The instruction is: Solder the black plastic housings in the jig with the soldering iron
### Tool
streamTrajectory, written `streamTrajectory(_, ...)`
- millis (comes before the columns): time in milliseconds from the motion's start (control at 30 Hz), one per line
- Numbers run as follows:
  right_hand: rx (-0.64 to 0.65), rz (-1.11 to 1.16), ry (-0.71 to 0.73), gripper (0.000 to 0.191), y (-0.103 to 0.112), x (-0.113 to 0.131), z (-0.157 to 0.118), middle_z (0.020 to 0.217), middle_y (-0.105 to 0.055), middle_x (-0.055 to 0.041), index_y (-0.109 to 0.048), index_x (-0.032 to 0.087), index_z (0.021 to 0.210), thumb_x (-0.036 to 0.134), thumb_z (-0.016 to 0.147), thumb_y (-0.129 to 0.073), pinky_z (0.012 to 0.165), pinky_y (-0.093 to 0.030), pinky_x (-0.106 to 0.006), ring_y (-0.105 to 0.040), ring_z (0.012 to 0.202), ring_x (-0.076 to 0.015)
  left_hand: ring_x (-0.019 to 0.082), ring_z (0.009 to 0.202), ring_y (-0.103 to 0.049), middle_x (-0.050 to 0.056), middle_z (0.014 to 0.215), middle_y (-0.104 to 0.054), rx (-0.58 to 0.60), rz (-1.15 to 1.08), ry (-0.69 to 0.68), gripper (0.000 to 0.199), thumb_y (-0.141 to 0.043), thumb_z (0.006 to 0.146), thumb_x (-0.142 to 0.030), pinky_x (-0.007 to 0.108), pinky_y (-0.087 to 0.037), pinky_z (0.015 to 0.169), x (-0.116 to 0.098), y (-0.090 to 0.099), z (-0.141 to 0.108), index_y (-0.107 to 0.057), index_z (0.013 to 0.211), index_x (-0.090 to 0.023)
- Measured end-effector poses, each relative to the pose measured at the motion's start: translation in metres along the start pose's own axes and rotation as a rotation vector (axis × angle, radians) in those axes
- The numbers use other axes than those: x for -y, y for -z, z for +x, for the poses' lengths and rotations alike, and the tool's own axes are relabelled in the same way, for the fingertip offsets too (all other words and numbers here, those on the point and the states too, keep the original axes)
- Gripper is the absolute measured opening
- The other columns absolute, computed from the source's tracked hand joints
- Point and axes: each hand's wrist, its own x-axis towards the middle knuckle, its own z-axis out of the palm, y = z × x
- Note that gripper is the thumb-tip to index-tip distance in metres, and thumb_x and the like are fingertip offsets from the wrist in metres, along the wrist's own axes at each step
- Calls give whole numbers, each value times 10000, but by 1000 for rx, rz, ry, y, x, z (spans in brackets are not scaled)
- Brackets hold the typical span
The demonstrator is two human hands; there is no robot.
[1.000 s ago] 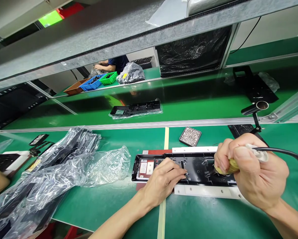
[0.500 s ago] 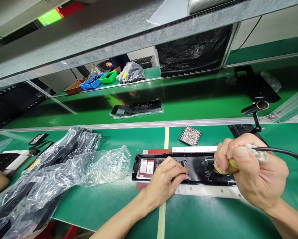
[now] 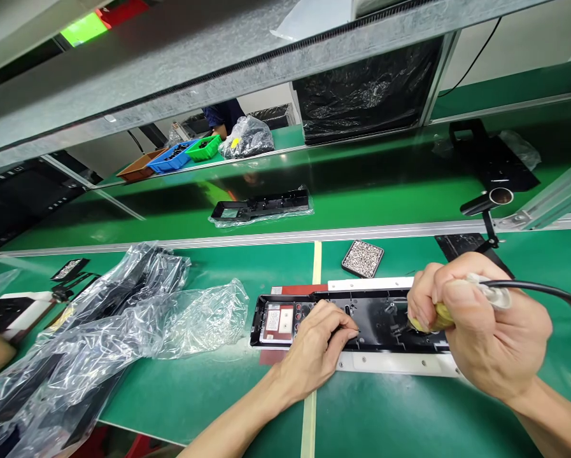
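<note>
A long black plastic housing (image 3: 375,318) lies in a white-edged fixture (image 3: 394,363) on the green bench. My right hand (image 3: 486,324) is wrapped round a corded electric screwdriver (image 3: 435,318) with a yellowish body, its tip pointing down into the housing. My left hand (image 3: 321,343) rests over the housing's middle. Its thumb and forefinger are pinched together, and a tiny dark thing seems to show at the fingertips, too small to name. Behind the fixture stands a square black tray of small screws (image 3: 362,258).
Bagged black parts (image 3: 98,324) cover the bench at left. Another black housing (image 3: 261,207) lies on the green surface behind the metal rail. A black tube holder (image 3: 488,202) stands at right. Coloured bins (image 3: 170,157) and a co-worker's arm (image 3: 222,117) are farther back.
The left thumb and forefinger have closed together and pulled back slightly over the housing. The right hand with the screwdriver has stayed nearly in place. The whole view has shifted a little.
</note>
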Motion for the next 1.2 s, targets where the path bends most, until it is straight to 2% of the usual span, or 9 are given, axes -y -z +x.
streamTrajectory(233,21,20,2,259,1,0,0,679,-521,-9,-582,211,827,212,1076,-512,450,-367,-340,-515,543,-139,191,937,-617,65,1010,-706,-49,39,-29,188,-596,1047,-217,345,-511,832,3,-8,-1,-780,1087,-201)
streamTrajectory(433,26,0,22,245,2,-1,2,653,-518,7,-577,201,836,223,1074,-524,445,-370,-325,-528,540,-137,197,931,-664,54,996,-719,-28,-70,149,182,-657,1007,-232,350,-526,840,-6,-4,5,-826,1073,-250)
streamTrajectory(533,22,-3,43,256,2,0,2,658,-517,9,-575,200,818,218,1070,-529,434,-373,-321,-526,534,-134,181,908,-682,51,992,-724,-43,-125,190,196,-643,1013,-219,327,-531,827,-9,-1,6,-825,1081,-244)
streamTrajectory(667,18,-4,50,249,3,0,1,676,-519,2,-594,201,821,208,1063,-535,435,-375,-327,-533,540,-140,177,949,-682,66,1025,-733,-75,-109,57,217,-608,1034,-185,312,-545,835,-4,1,-3,-791,1148,-207)
streamTrajectory(833,-8,52,-11,241,3,-2,-5,648,-489,1,-589,226,815,232,1054,-553,453,-363,-333,-527,544,-164,177,945,-642,81,1042,-730,-110,103,-173,230,-590,1040,-142,320,-546,830,6,0,-11,-746,1205,-174)
streamTrajectory(967,17,82,-53,248,7,-9,-9,683,-490,-2,-572,213,830,221,1071,-516,495,-376,-313,-537,583,-153,193,966,-656,70,1070,-751,-90,182,-157,219,-564,1065,-235,353,-555,879,21,0,22,-749,1177,-199)
streamTrajectory(1067,37,78,-59,264,12,-12,-8,675,-520,-3,-563,212,842,234,1091,-476,507,-378,-297,-520,574,-138,211,975,-667,63,1088,-764,-5,285,-97,240,-548,1069,-289,393,-551,939,35,3,69,-762,1149,-214)
streamTrajectory(1133,41,67,-65,275,14,-12,-7,659,-529,-1,-563,216,845,247,1098,-460,506,-382,-292,-516,566,-137,222,982,-670,59,1082,-766,85,382,-38,248,-542,1063,-285,402,-551,951,43,4,102,-769,1131,-211)
streamTrajectory(1200,39,67,-74,276,14,-12,-6,645,-525,2,-565,222,851,261,1101,-453,502,-384,-289,-514,563,-139,243,1012,-671,62,1068,-771,115,419,-16,244,-547,1046,-257,410,-550,962,50,3,128,-778,1104,-203)
